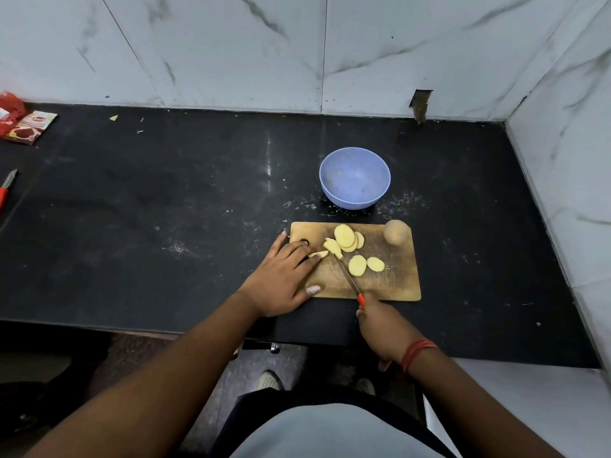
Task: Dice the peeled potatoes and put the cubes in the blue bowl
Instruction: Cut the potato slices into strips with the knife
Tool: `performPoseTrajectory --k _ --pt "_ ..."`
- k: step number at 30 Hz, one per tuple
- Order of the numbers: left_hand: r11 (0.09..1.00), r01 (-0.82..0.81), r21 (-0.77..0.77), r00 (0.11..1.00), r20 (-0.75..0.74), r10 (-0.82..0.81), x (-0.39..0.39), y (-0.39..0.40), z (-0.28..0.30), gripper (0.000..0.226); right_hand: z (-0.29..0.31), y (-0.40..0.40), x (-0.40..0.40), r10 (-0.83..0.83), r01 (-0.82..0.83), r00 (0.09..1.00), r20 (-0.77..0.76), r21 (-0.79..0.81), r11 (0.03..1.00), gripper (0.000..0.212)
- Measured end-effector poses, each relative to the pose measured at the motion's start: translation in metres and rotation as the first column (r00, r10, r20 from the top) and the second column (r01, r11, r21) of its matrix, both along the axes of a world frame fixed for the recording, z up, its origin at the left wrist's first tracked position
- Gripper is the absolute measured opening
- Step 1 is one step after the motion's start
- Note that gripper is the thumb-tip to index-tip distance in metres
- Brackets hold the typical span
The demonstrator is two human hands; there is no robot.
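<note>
— Right hand (380, 325): fist closed round knife (347, 276) at cutting board (396, 285) near edge.
— Left hand (281, 279): fingers spread, pinning potato slices (334, 247) mid-board. Blue bowl (354, 177): beyond far edge.

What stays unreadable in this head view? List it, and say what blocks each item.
- Knife handle: only its red tip shows; the right hand covers the rest.
- Potato piece under the left hand: fingertips hide its near end.
- Red-handled tool: cut off by the left edge.
- Red packets: print too small.
</note>
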State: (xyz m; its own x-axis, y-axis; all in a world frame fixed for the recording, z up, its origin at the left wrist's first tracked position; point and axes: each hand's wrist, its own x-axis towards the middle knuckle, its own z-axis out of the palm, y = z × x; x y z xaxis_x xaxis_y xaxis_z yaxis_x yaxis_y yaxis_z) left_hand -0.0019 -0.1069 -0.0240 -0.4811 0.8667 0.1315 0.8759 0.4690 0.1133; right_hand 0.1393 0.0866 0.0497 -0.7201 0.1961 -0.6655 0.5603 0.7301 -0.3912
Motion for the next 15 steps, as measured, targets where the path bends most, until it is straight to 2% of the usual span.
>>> performPoseTrajectory --k 6,12,15 --pt "0.997 -0.082 -0.005 0.994 0.066 0.082 0.01 0.001 -0.005 0.071 0.002 -0.009 -0.008 0.005 -0.005 0.997 -0.072 0.001 1.0 0.025" --pt "0.996 -0.08 -0.046 0.995 0.061 0.082 0.012 -0.002 -0.006 0.072 0.001 -0.018 -0.024 -0.01 0.008 0.999 0.052 0.035 0.999 0.034" --pt "0.995 -0.095 -0.043 0.995 0.035 0.097 0.017 -0.005 -0.01 0.07 -0.003 -0.02 -0.025 0.089 -0.09 0.996 0.02 0.073 0.993 0.038"
